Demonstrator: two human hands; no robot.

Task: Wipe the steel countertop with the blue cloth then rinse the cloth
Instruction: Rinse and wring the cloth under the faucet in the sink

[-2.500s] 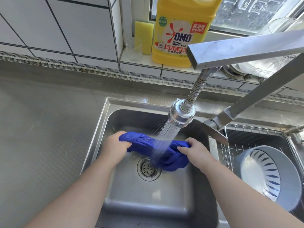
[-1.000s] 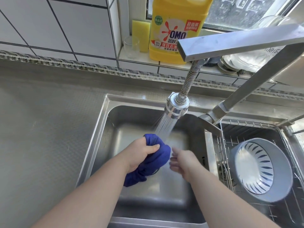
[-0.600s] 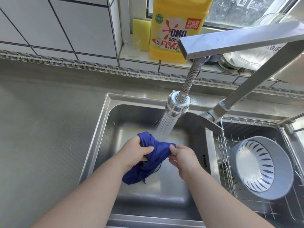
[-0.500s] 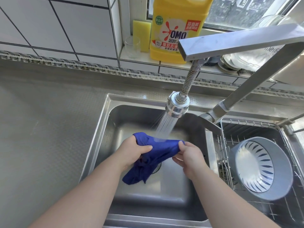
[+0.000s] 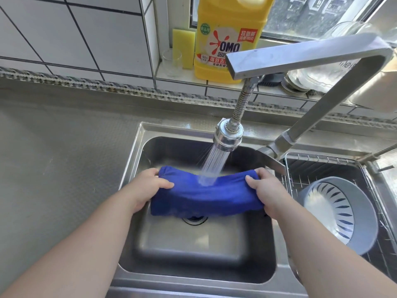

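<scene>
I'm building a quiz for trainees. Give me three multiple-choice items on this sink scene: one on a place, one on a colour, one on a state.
1. Where is the grey colander?
A. in the wire basket right of the sink
B. on the windowsill
C. on the countertop

2. What colour is the detergent bottle?
A. green
B. yellow
C. white

3. How is the blue cloth held?
A. balled in one hand
B. lying on the drain
C. stretched between both hands under running water

Answers: 1 A, wire basket surrounds it. 2 B, its body is yellow. 3 C, left hand and right hand grip its ends beneath the spray head.

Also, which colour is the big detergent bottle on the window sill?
Yellow, with a white, red and blue label; the head view shows the bottle clearly.
</scene>
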